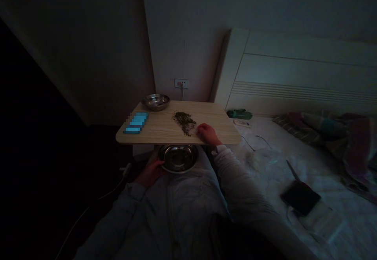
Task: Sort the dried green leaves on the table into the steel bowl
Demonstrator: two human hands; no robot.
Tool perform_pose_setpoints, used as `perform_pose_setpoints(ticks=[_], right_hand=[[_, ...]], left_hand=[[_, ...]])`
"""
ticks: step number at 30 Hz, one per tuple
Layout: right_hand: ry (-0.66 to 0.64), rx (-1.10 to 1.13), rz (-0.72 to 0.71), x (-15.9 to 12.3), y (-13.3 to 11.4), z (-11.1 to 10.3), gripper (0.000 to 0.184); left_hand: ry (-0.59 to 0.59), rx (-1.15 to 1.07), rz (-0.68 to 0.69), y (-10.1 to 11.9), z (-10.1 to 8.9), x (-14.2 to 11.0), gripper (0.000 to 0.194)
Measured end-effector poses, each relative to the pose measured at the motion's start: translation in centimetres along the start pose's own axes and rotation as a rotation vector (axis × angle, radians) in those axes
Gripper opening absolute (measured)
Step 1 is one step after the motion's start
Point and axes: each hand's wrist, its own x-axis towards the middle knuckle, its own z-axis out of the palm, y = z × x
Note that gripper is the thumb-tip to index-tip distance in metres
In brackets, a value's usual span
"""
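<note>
My left hand (152,172) grips the left rim of a shiny metal bowl (180,169) just below the table's front edge, over my lap. A scattered heap of small dark green bits (183,119), too small to name, lies on the light wood table (156,130). At the heap's right edge my right hand (207,133) rests on the tabletop, its fingers curled closed. A pale patch shows between the fingers and the bits; what the fingers hold, if anything, is hidden.
At the table's back left stands a second metal bowl (156,101); a lit phone (136,123) lies in front of it. To the right, the bed (265,173) bears a green bottle (240,114), a remote (242,123) and a dark flat object (301,197). A wall socket (181,83) is behind.
</note>
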Motion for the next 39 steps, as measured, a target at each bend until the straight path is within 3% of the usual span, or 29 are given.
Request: perform_pose_setpoints(ticks=[18,31,39], right_hand=[[-0.017,0.030,0.003,-0.2,-0.3,-0.2,0.013],[0.099,0.043,-0.036,0.4,1.1,-0.2,0.010],[0.039,-0.084,-0.007,0.2,0.6,-0.3,0.009]], left_hand=[[0.034,0.003,-0.008,0.3,0.3,-0.4,0.055],[0.086,0.015,-0.013,0.3,0.4,-0.3,0.033],[0.047,0.021,0.003,0.2,0.1,-0.1,0.048]])
